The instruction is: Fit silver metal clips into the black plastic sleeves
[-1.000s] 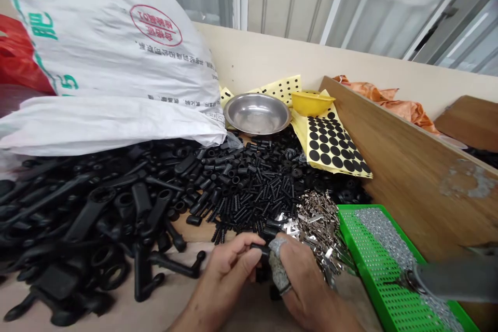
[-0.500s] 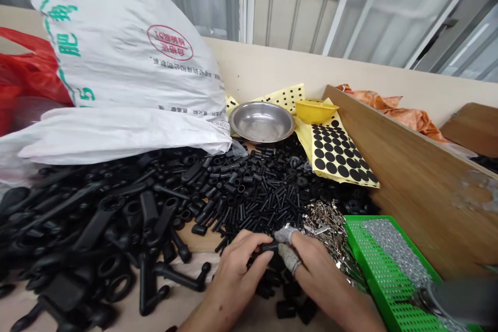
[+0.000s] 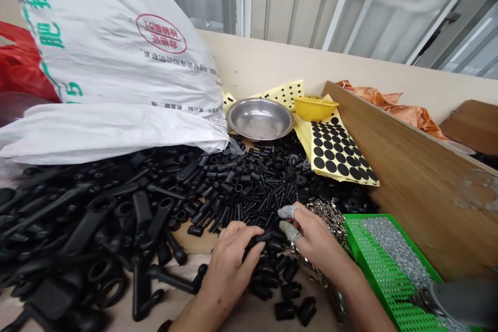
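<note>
My left hand point(image 3: 233, 262) pinches a small black cylindrical plastic part point(image 3: 261, 237) between thumb and fingers. To its right, my right hand point(image 3: 317, 236) wears grey cloth finger covers point(image 3: 288, 211) on thumb and index finger. Those two fingers are apart, with nothing visible between them, at the near edge of the black screws point(image 3: 268, 198). Beside the right hand spreads a heap of small metal clips point(image 3: 326, 213). Below both hands lie several short black plastic sleeves point(image 3: 286, 310).
Large black handle parts point(image 3: 101, 220) cover the left side, under a white woven sack point(image 3: 116, 72). Behind stand a metal bowl point(image 3: 260, 119), a yellow bowl point(image 3: 314, 109) and black-dot sticker sheets point(image 3: 338, 153). On the right are a green basket point(image 3: 352, 236), a wooden board point(image 3: 408, 202) and a blurred grey tool point(image 3: 462, 303).
My right hand has moved up and away from the left hand, its fingers coming off the black part. The left hand keeps the part and has shifted slightly left. The view has shifted slightly.
</note>
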